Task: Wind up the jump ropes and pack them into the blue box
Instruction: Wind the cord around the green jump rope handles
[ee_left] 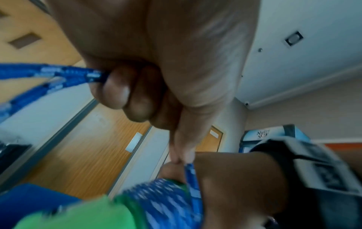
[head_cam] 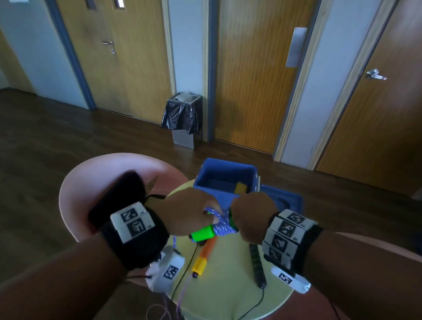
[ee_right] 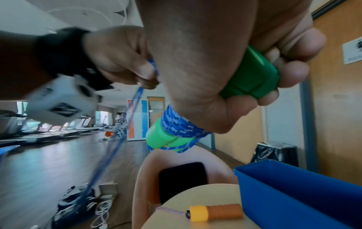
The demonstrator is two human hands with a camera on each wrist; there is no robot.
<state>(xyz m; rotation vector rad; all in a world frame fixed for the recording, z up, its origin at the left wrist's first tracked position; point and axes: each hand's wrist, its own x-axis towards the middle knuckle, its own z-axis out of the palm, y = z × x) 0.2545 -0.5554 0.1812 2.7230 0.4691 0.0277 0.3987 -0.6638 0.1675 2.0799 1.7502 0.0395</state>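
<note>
Right hand (ee_right: 225, 74) grips the green handles (ee_right: 252, 77), left hand (head_cam: 188, 212) apparently pinches the blue rope (head_cam: 220, 224).

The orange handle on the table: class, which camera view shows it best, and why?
The right wrist view: the orange handle lies sharp and whole on the table beside the blue box. The head view shows it smaller, its far end hidden under the hands. The left wrist view does not show it.

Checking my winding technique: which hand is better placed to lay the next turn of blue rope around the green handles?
The left hand. It pinches the free blue rope beside the coil, while the right hand grips the green handles and must hold them steady.
</note>
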